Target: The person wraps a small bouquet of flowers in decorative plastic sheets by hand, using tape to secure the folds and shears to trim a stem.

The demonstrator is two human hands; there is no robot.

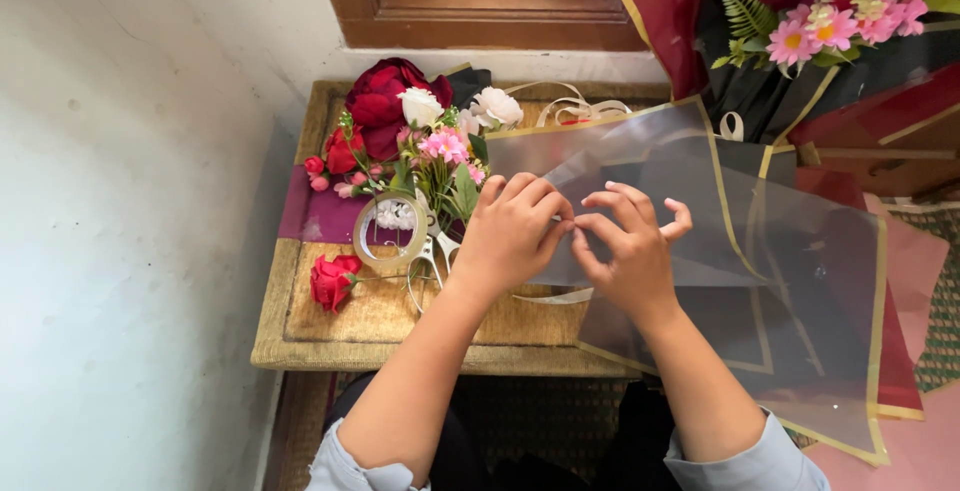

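My left hand (512, 233) and my right hand (625, 246) meet over a small woven table (300, 326), fingertips pinching the edge of a clear plastic wrapping sheet with a gold border (800, 251). The sheet spreads to the right, over darker gold-edged sheets and off the table's side. Just left of my left hand lie a roll of clear tape (388, 231) and white-handled scissors (432, 256). Behind them lies a bunch of artificial flowers (410, 126), red, white and pink. A single red rose (332, 281) lies at the table's front left.
A finished bouquet in dark red and black wrap (820, 31) stands at the upper right. Cream ribbon (575, 108) curls at the table's back. A white wall (120, 221) runs along the left, a wooden frame (470, 1) behind. Pink sheets (920, 271) lie at right.
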